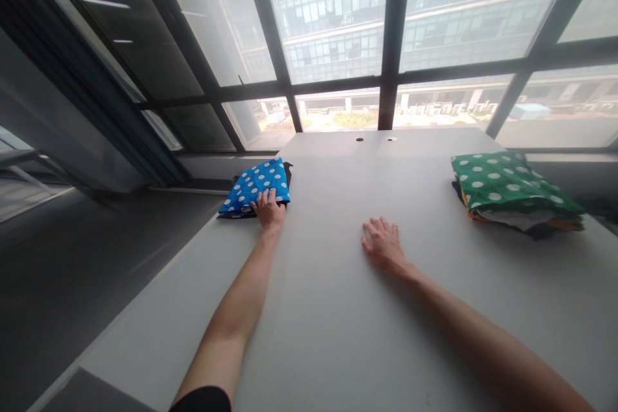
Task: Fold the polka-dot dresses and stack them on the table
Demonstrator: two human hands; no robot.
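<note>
In the head view, the blue polka-dot bundle point(255, 181) lies flat at the left edge of the white surface point(328, 322), with a dark layer point(288, 169) showing from under it. The left hand point(269, 208) is on its near right part, fingers laid out over the dotted cloth; whether the thumb has hooked under it to grip, I cannot tell. Well to the right of the blue bundle and a little nearer the wearer, the right hand point(383, 243) is loosely spread, palm down, with nothing in it; whether it touches the surface or hovers just over it is unclear.

As far as this shows, contact with the bundle is made and little more: it looks neither lifted nor opened out, so any handling of it seems still to be done. The green polka-dot bundle point(512, 183), far to the right of the blue one, lies in a layered pile, untouched.

For moving, the blue bundle's outer corner reaches about to the surface's edge, with the floor point(111, 257) beyond, so a leftward push would risk a drop. To its right and on the wearer's side, there is broad open room.
</note>
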